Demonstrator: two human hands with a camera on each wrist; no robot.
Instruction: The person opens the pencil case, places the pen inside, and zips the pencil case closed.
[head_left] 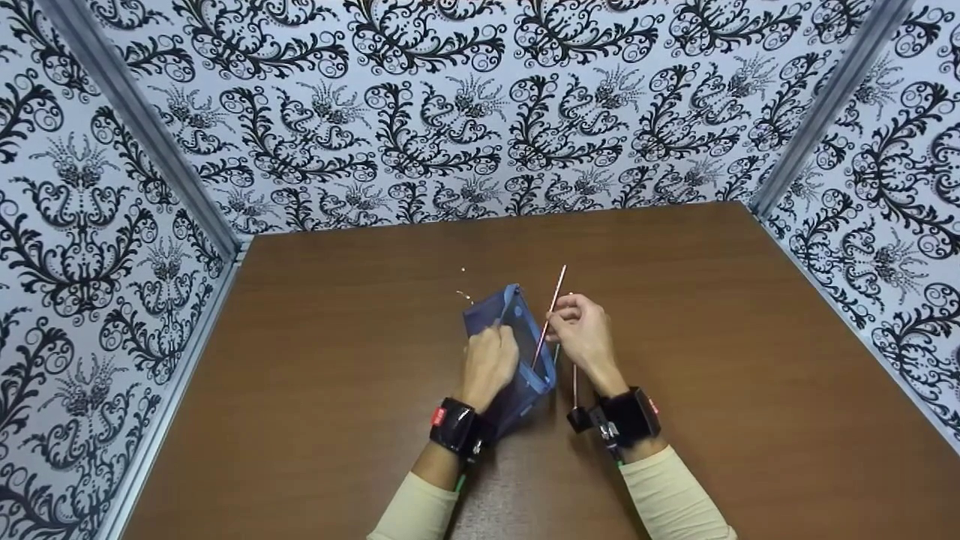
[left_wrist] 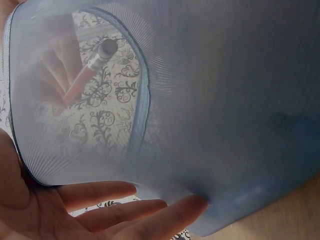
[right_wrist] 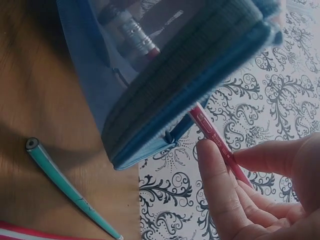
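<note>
My left hand (head_left: 491, 360) grips a translucent blue mesh zip pouch (head_left: 484, 311), holding its mouth spread open towards the right. In the left wrist view, fingers (left_wrist: 170, 215) lie against the mesh. My right hand (head_left: 589, 337) pinches a red pencil (right_wrist: 217, 137) between thumb and fingers, at the pouch's mouth. The pencil's eraser end, with a silver ferrule (right_wrist: 137, 35), is inside the pouch, seen through the mesh. Its other end points up and away from me in the head view.
On the wooden table (head_left: 337, 397) below the right hand lie a green pencil (right_wrist: 65, 182) and another red-and-white pencil (right_wrist: 30, 234). Small whitish bits (head_left: 465, 297) show beyond the pouch. Patterned walls (head_left: 450, 112) stand at the back and both sides.
</note>
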